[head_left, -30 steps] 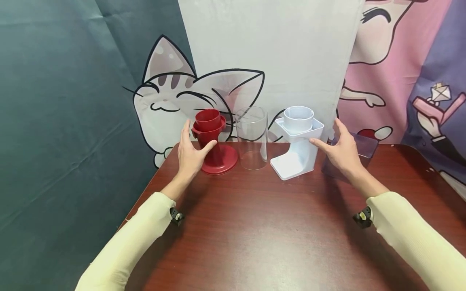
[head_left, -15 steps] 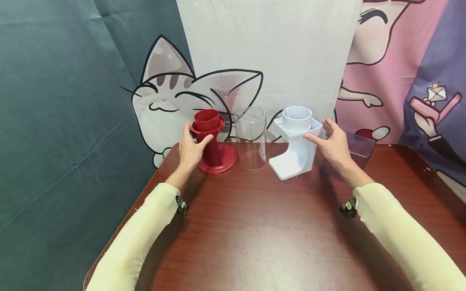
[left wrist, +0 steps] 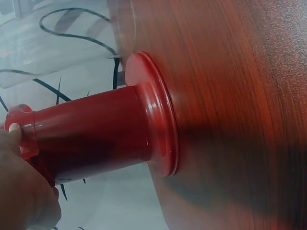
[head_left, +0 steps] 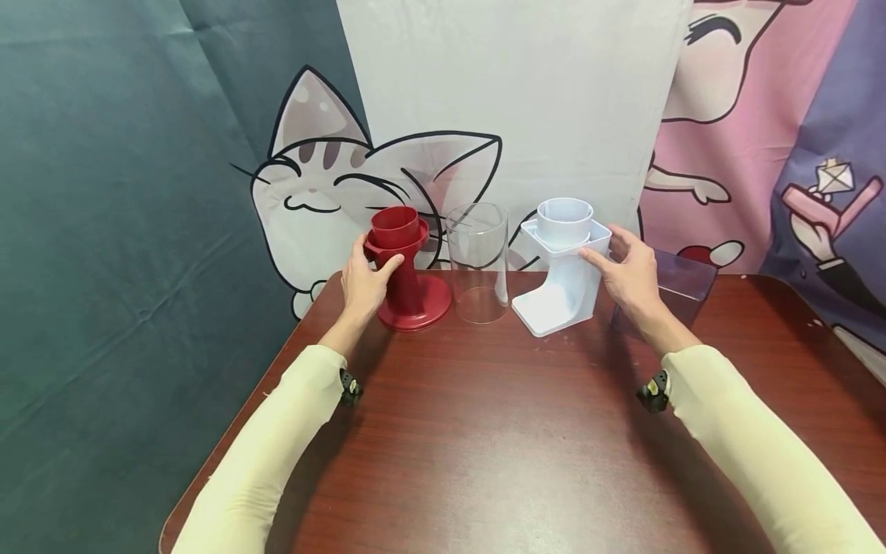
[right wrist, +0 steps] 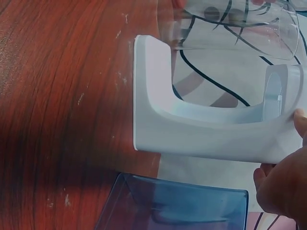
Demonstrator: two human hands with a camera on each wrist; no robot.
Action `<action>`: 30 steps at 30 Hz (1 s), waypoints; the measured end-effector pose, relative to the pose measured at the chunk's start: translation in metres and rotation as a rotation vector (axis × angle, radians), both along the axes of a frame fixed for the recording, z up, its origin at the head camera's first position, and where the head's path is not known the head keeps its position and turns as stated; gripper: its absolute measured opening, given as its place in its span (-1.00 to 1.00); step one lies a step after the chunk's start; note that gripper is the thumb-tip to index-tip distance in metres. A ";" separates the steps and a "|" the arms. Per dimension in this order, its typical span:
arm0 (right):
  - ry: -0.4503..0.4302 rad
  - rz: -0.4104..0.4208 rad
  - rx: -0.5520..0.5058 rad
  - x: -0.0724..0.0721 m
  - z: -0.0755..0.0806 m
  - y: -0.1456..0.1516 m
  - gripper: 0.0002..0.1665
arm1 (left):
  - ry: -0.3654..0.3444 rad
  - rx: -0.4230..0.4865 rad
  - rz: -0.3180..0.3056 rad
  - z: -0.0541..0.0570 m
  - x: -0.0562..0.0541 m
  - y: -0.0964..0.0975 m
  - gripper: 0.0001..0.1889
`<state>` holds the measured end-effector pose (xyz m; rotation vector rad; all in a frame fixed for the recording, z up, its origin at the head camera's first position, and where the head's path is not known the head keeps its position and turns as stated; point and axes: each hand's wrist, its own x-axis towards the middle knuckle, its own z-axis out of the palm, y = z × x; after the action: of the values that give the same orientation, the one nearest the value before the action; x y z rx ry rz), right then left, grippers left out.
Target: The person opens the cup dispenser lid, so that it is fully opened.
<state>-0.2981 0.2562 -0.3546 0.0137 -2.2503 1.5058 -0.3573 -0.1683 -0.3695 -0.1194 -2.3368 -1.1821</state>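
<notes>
A red pedestal stand (head_left: 408,288), with a round base and a cup-like top, stands upright at the back left of the table. My left hand (head_left: 363,285) grips its collar from the left, thumb at the front; the thumb (left wrist: 15,130) lies on the red collar in the left wrist view. At the back right is a white C-shaped stand (head_left: 571,288) with a flat foot and a round ring on top. My right hand (head_left: 635,277) holds its upper right corner, thumb in front and fingers behind. In the right wrist view the white stand (right wrist: 211,134) partly hides those fingers.
Between the two stands is a clear cylinder (head_left: 477,269), open at the top. A tinted see-through bin (head_left: 685,285) sits behind my right hand. The brown wooden table (head_left: 498,431) backs onto a cartoon-printed cloth (head_left: 540,100).
Both hands have closed in: the left moved right onto the red stand, the right moved left onto the white stand. The white stand has shifted slightly upward in view.
</notes>
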 end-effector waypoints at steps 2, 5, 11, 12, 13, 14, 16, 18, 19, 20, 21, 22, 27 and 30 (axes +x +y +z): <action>0.003 -0.002 0.003 -0.002 -0.001 0.000 -0.12 | 0.003 0.004 0.003 -0.001 0.000 0.001 -0.15; 0.000 0.001 0.006 -0.002 -0.001 0.001 -0.11 | 0.005 0.011 0.003 -0.002 -0.001 0.002 -0.14; -0.027 0.000 0.022 0.007 0.001 0.012 0.03 | -0.021 0.028 0.016 -0.009 0.006 0.005 0.03; -0.023 -0.006 0.038 0.009 0.001 0.016 0.05 | -0.020 0.029 0.024 -0.011 0.008 0.006 0.08; -0.019 -0.017 0.067 0.012 0.001 0.020 0.06 | -0.009 0.028 0.029 -0.014 0.010 0.007 0.12; -0.017 -0.030 0.101 0.015 0.001 0.025 0.08 | 0.004 0.025 0.033 -0.016 0.012 0.009 0.15; -0.012 -0.067 0.182 0.022 0.002 0.036 0.12 | 0.054 0.014 0.024 -0.020 0.015 0.015 0.19; -0.020 -0.108 0.261 0.028 0.001 0.047 0.17 | 0.114 -0.004 -0.006 -0.022 0.019 0.022 0.19; -0.031 -0.126 0.296 0.031 0.001 0.053 0.20 | 0.144 -0.012 -0.028 -0.023 0.022 0.026 0.19; -0.044 -0.137 0.314 0.033 0.000 0.058 0.23 | 0.169 -0.023 -0.048 -0.024 0.024 0.030 0.17; -0.056 -0.148 0.334 0.035 0.000 0.063 0.26 | 0.191 -0.029 -0.073 -0.024 0.026 0.035 0.16; -0.068 -0.156 0.347 0.038 -0.001 0.068 0.30 | 0.203 -0.033 -0.099 -0.024 0.028 0.039 0.14; -0.117 -0.173 0.352 0.049 -0.009 0.086 0.40 | 0.172 -0.069 -0.179 -0.025 0.035 0.059 0.08; -0.149 -0.174 0.325 0.054 -0.015 0.092 0.43 | 0.140 -0.099 -0.199 -0.027 0.035 0.070 0.06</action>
<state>-0.2437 0.3486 -0.3692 -0.1986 -2.5191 1.0724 -0.3225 -0.0984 -0.3964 -0.4640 -2.3000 -1.1101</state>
